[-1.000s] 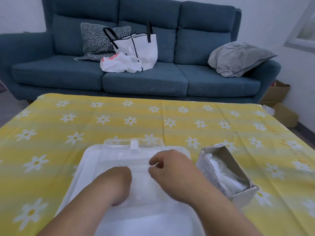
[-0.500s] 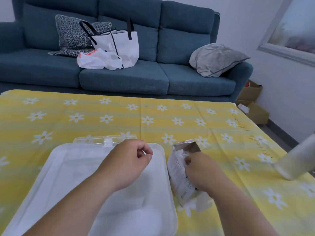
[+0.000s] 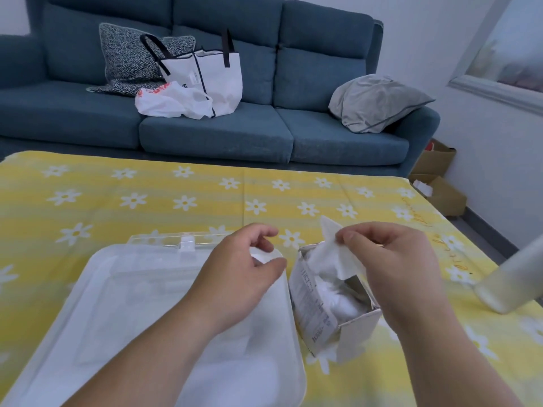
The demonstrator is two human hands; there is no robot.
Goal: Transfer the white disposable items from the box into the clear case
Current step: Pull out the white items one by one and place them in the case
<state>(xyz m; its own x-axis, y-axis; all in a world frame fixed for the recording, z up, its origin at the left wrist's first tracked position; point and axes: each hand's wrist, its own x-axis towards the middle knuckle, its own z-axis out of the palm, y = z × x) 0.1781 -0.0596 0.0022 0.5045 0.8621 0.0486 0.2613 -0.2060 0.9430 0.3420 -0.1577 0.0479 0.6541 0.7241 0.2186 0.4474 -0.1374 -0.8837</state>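
An open cardboard box (image 3: 316, 314) stands on the yellow daisy tablecloth, stuffed with white disposable items (image 3: 338, 298). My right hand (image 3: 390, 259) pinches one white item (image 3: 330, 251) and holds it lifted above the box mouth. The clear case (image 3: 164, 277) lies on a white tray (image 3: 123, 348) left of the box, its lid (image 3: 173, 240) folded back. Above the tray's right edge hovers my left hand (image 3: 238, 277), fingers loosely curled, holding nothing.
A blurred pale cylinder (image 3: 511, 283) pokes in at the right edge. Behind the table is a blue sofa (image 3: 264, 133) with a white tote bag (image 3: 211, 80), a plastic bag (image 3: 173, 101) and cushions. Cardboard boxes (image 3: 440, 186) sit on the floor at right.
My right hand went from the case to the box, reached in and pulled a white item up out of it. My left hand lifted off the case and shifted right.
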